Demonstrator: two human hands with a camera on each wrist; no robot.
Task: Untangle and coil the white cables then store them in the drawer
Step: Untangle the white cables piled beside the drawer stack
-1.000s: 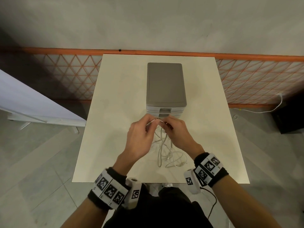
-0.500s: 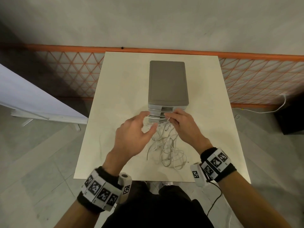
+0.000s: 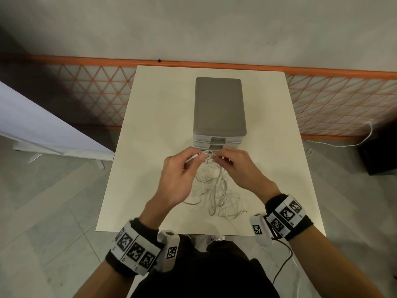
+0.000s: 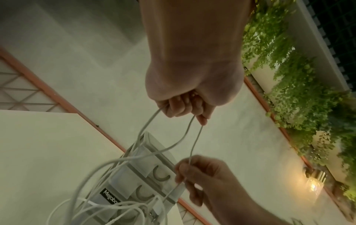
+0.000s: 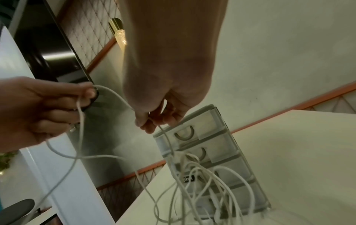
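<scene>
Cables are found in a loose white tangle at lower centre of the head view, on the table, with several strands lifted toward the hands. The left hand is seen with thumb and fingers pinched on one strand, a plug end protruding to its left. The right hand is likewise pinched on a strand; in the left wrist view a single taut run is noted between the two hands. Both hands are held above the tangle, just in front of the drawer unit, which stands at centre frame. Its drawers appear closed in the right wrist view.

Step in hand is judged to be untangling: one cable is being isolated from the mass. No coil is yet formed and nothing is stored, so the task is assessed as early.

The next move is judged to call for the held strand to be drawn clear of the crossings below, with tension kept low so that loops are not tightened into knots. Snagging of the remaining strands is considered the principal risk.
</scene>
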